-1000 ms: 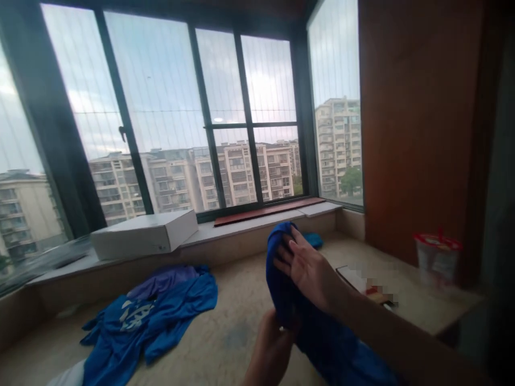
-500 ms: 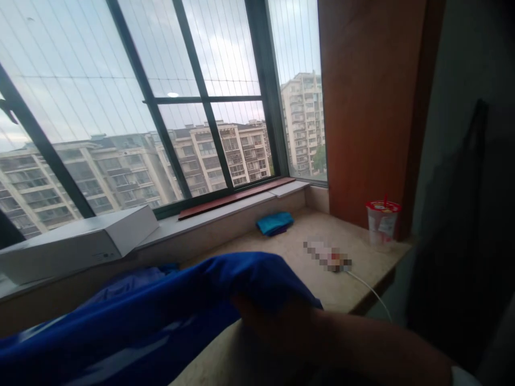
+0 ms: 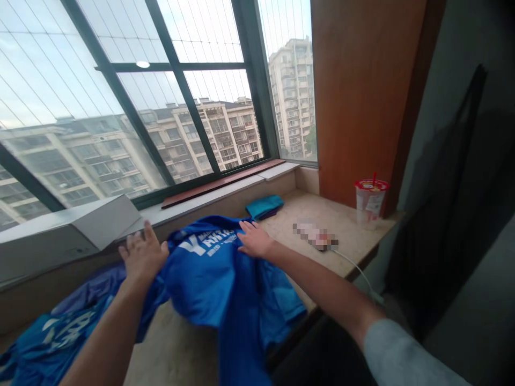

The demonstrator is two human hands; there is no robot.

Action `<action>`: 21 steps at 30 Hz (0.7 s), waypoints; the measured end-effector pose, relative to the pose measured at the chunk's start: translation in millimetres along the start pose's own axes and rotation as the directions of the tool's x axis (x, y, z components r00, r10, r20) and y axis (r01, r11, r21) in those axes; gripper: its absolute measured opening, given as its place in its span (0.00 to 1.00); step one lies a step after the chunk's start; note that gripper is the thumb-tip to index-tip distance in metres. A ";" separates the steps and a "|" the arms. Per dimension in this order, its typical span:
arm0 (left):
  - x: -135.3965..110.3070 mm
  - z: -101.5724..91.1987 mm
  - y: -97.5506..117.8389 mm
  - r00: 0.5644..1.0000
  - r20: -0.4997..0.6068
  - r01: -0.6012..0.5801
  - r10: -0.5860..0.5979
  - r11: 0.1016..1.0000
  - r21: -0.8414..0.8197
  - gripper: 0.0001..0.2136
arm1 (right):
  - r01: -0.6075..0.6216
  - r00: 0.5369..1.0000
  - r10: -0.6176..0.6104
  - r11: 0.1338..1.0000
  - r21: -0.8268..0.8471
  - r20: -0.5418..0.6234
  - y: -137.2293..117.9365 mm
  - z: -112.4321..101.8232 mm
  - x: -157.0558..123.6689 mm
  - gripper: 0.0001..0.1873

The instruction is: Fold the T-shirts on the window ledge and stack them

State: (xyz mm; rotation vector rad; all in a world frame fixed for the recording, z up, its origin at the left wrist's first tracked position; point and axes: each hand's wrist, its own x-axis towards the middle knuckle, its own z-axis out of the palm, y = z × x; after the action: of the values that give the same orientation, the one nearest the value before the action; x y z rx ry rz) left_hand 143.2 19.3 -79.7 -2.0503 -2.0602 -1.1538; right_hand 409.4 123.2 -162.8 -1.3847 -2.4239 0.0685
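A bright blue shirt (image 3: pixel 201 273) with white lettering lies rumpled on the stone ledge, part of it hanging over the front edge. My right hand (image 3: pixel 256 240) rests on its upper right side, fingers stretched over the fabric. At the shirt's left end, my left hand (image 3: pixel 142 252) is raised with its fingers spread, gripping nothing. Beneath my left forearm lies another blue garment (image 3: pixel 52 343) with white print, partly hidden by the arm. A purplish-blue cloth (image 3: pixel 94 287) sits just behind it.
A white box (image 3: pixel 88 228) stands on the sill at left. Behind the shirt is a folded teal cloth (image 3: pixel 264 206). To the right are a blurred-out phone-like item (image 3: pixel 316 236) with a white cable (image 3: pixel 356 268) and a clear cup (image 3: pixel 370 203) with a red lid. The stone ledge (image 3: pixel 173 348) meets the window.
The blue shirt, stretched out across the ledge and blurred before, has dropped into a bunched heap showing its lettering. My left hand has come into view. The camera view has tilted down.
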 end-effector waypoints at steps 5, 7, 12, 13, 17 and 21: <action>-1.2 98.1 -44.4 0.900 0.375 -0.351 0.223 0.880 0.319 0.23 | 0.075 0.955 -0.115 0.986 0.150 0.275 21.3 34.8 -78.5 0.31; -47.9 109.2 -45.9 0.791 0.500 -0.479 0.351 0.865 0.150 0.26 | 0.075 0.938 -0.142 0.974 0.213 0.317 18.5 41.7 -108.8 0.34; -155.9 117.1 -16.2 0.565 0.614 -0.598 0.551 0.787 -0.156 0.41 | 0.077 0.962 -0.176 0.906 0.416 0.207 1.2 44.5 -158.0 0.33; -166.3 120.8 -14.3 0.520 0.637 -0.610 0.569 0.770 -0.189 0.46 | 0.085 0.964 -0.191 0.882 0.463 0.187 -0.9 41.9 -166.3 0.34; -183.4 132.2 -32.7 0.508 0.639 -0.619 0.578 0.761 -0.196 0.47 | 0.020 0.979 -0.121 0.859 0.512 0.165 3.4 30.8 -198.9 0.34; -188.3 114.7 -53.9 0.606 0.550 -0.583 0.575 0.791 -0.184 0.29 | 0.016 0.980 -0.124 0.832 0.555 0.157 14.1 33.5 -212.1 0.22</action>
State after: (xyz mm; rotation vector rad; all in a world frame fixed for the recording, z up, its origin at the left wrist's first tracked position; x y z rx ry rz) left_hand 177.2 -78.5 -281.7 -3.0031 -1.2612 -0.4081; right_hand 508.4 -44.0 -255.2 -1.0508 -2.3187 0.8493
